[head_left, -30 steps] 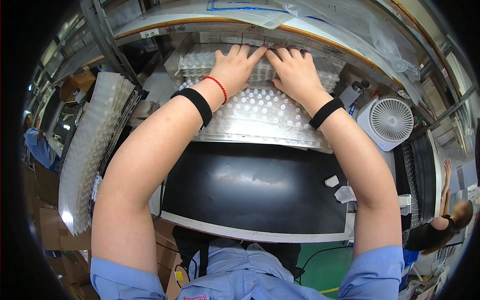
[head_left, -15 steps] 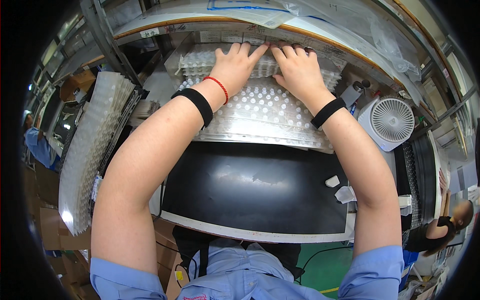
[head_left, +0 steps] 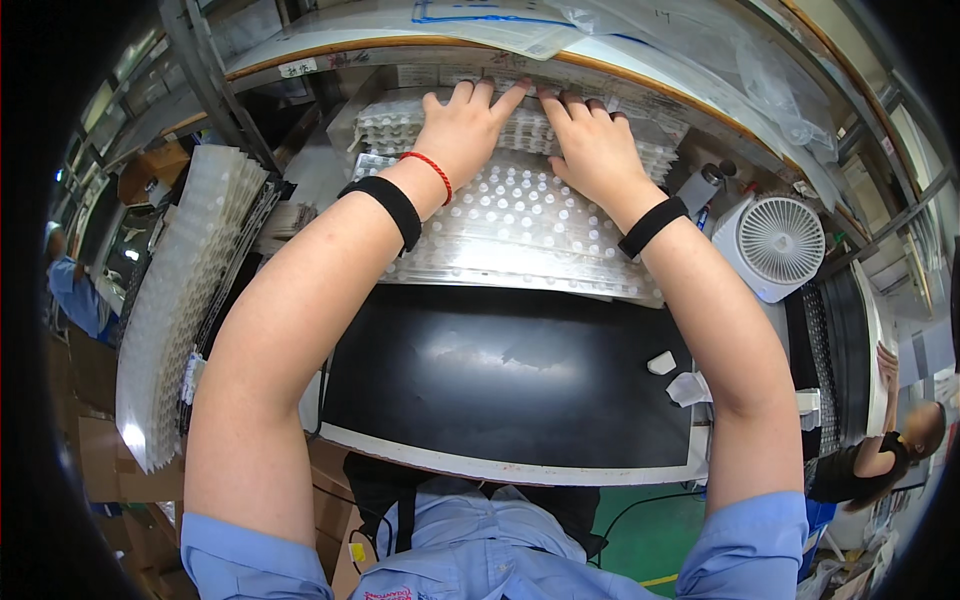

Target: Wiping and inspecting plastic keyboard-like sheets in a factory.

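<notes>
Both my arms reach forward to a stack of clear plastic blister trays [head_left: 640, 155] behind the black mat. My left hand [head_left: 468, 125] lies over the stack's top with fingers spread toward its far edge; a red cord and a black band circle that wrist. Close beside it on the right, my right hand [head_left: 597, 150] rests the same way, fingers apart and thumb out to the side, a black band on its wrist. The fingertips of both reach the far edge, where their contact is hard to make out. Nearer me lies a dimpled clear tray sheet [head_left: 520, 235] with rows of round bumps.
A black mat [head_left: 500, 380] covers the table front, with small white pieces [head_left: 661, 362] on its right. A white fan [head_left: 780, 240] stands at right. More nested trays [head_left: 185, 300] lean at left. A wood-edged shelf [head_left: 420, 40] hangs above. A co-worker [head_left: 885, 455] is at far right.
Both hands have shifted very slightly, still spread over the far part of the tray stack. The stack and the dimpled sheet stay in place.
</notes>
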`<state>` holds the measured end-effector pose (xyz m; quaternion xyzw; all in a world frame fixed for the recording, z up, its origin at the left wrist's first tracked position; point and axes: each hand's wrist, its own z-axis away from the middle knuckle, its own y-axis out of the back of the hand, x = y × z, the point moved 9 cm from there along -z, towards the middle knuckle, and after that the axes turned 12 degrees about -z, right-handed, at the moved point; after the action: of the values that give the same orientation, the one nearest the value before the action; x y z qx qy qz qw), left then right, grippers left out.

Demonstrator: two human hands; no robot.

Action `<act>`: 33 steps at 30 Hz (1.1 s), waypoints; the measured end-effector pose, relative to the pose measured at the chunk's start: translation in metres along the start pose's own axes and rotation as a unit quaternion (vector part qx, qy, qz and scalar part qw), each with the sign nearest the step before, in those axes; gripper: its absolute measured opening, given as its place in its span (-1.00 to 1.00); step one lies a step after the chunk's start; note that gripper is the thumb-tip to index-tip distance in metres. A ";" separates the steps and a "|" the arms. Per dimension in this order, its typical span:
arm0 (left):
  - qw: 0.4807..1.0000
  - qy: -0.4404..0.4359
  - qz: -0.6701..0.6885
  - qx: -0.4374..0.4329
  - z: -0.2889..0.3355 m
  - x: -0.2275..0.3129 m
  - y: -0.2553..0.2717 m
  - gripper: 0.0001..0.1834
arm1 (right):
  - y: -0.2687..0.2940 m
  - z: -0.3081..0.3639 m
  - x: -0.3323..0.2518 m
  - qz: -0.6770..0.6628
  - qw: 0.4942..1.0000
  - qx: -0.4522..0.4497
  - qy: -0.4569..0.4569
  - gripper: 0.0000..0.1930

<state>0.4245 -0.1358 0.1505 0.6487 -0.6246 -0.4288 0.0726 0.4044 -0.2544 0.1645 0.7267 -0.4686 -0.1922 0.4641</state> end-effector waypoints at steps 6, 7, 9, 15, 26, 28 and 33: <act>1.000 0.002 0.020 -0.003 0.000 -0.005 0.002 0.00 | 0.007 -0.006 0.006 0.009 1.000 0.005 -0.023 -0.17; 1.000 0.001 0.026 -0.012 0.001 -0.005 0.003 0.03 | 0.006 -0.006 0.007 0.009 1.000 0.005 -0.023 -0.17; 0.999 0.000 0.033 -0.020 0.001 -0.004 0.006 0.06 | 0.007 -0.006 0.008 0.016 0.999 0.025 -0.017 -0.19; 0.997 -0.014 0.044 -0.060 0.002 -0.001 0.007 0.16 | 0.004 -0.007 0.009 0.020 0.999 0.033 -0.016 -0.20; 1.000 -0.006 0.003 -0.013 0.001 -0.001 -0.005 0.00 | 0.012 -0.004 0.010 -0.025 1.000 0.001 -0.016 -0.05; 1.000 -0.002 0.009 0.007 0.001 -0.002 -0.004 -0.10 | 0.013 -0.001 0.011 -0.027 0.999 -0.014 -0.031 0.00; 1.000 0.005 0.026 0.002 -0.003 -0.004 -0.003 -0.21 | 0.007 0.004 0.016 0.012 0.997 -0.032 -0.067 0.10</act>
<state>0.4296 -0.1331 0.1520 0.6347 -0.6415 -0.4222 0.0859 0.4060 -0.2714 0.1712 0.6914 -0.5013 -0.2498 0.4564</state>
